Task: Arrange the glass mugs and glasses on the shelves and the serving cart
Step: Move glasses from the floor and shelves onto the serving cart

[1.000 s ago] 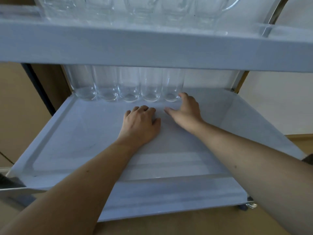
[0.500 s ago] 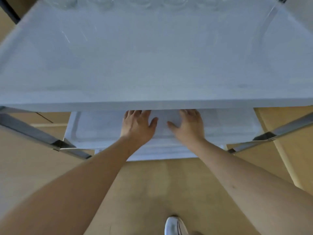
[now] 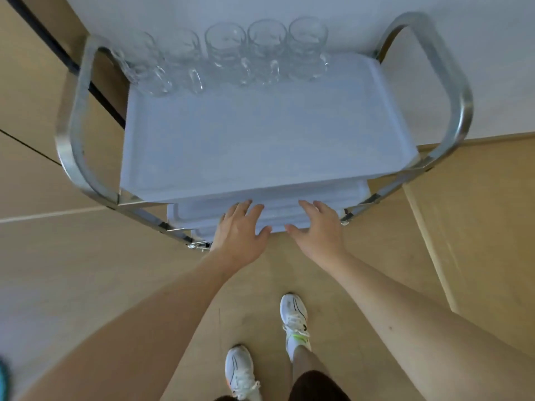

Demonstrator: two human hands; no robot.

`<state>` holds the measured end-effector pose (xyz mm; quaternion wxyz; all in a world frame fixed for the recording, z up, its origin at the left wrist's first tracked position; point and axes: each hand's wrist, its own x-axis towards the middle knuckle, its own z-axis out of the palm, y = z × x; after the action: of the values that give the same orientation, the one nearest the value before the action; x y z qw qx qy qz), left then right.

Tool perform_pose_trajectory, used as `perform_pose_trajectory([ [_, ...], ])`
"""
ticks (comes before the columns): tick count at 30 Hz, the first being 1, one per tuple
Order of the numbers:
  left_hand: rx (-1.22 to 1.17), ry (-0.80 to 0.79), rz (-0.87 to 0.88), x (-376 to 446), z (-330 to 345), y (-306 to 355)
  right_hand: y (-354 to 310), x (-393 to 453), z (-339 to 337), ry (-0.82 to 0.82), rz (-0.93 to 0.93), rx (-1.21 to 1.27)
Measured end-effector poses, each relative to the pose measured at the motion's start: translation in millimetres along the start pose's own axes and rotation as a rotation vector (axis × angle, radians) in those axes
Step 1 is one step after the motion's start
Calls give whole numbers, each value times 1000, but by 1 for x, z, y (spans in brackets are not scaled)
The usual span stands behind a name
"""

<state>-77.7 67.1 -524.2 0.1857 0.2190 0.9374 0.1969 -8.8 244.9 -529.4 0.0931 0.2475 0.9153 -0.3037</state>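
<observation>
**Five mugs lined up at the back of the cart's top shelf**

The glass mugs (image 3: 231, 55) stand in a row along the far edge of the top shelf (image 3: 260, 140), handles toward the person. Steel handle loops (image 3: 447, 91) flank the serving cart (image 3: 139, 211). Below the front lip, the left hand (image 3: 240, 230) and right hand (image 3: 317, 227) hang with fingers spread, holding nothing, over the lower shelf (image 3: 283, 209). White sneakers (image 3: 293, 316) stand on the wooden floor (image 3: 72, 256).
</observation>
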Motion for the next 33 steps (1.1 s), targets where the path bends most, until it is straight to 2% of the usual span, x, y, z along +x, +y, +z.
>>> perform_pose_trajectory([
  [7,27,94,160,-39,-94,70,-26,-88,-84,110,43,15],
  [18,151,181,556,-37,-170,238,-9,-142,-250,502,66,44],
  [25,169,267,766,-23,-190,387,55,-166,-371,683,116,26],
  [33,145,302,985,-24,-167,567,150,-206,-494,854,211,-24],
])
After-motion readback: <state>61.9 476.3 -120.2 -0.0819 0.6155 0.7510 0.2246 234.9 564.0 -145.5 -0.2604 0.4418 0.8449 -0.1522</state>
